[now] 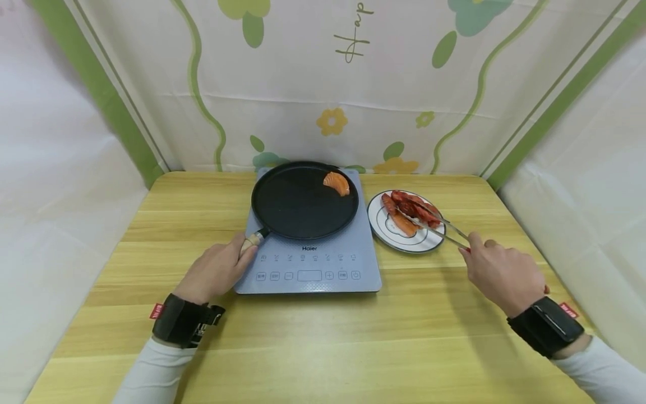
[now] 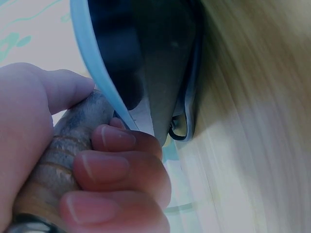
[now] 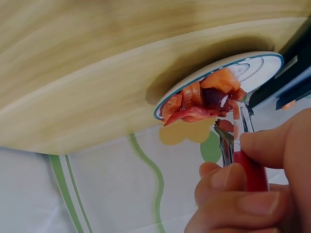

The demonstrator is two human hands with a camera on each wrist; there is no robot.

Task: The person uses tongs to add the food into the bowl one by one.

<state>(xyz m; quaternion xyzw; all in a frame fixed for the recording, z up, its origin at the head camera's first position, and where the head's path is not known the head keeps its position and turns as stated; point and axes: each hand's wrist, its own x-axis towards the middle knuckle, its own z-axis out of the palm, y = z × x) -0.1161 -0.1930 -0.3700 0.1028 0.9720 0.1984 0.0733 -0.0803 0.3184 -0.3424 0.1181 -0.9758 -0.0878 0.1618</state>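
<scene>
A round black frying pan [image 1: 298, 205] sits on the induction cooker [image 1: 313, 264], with one orange piece of salmon [image 1: 336, 183] near its far right side. My left hand [image 1: 214, 269] grips the pan's wooden handle [image 2: 65, 145], fingers wrapped round it in the left wrist view. With my right hand [image 1: 504, 275] I hold metal tongs [image 1: 456, 238] with red grips [image 3: 250, 170]. The tongs' tips reach among red and orange pieces of food [image 1: 404, 221] on a white plate [image 1: 411, 244] with a dark rim. The right wrist view shows the tips right at the food.
All of it stands on a wooden table [image 1: 323, 348]. The plate lies just right of the cooker. A floral curtain [image 1: 292, 78] hangs behind the table's far edge, and white cloth hangs on both sides.
</scene>
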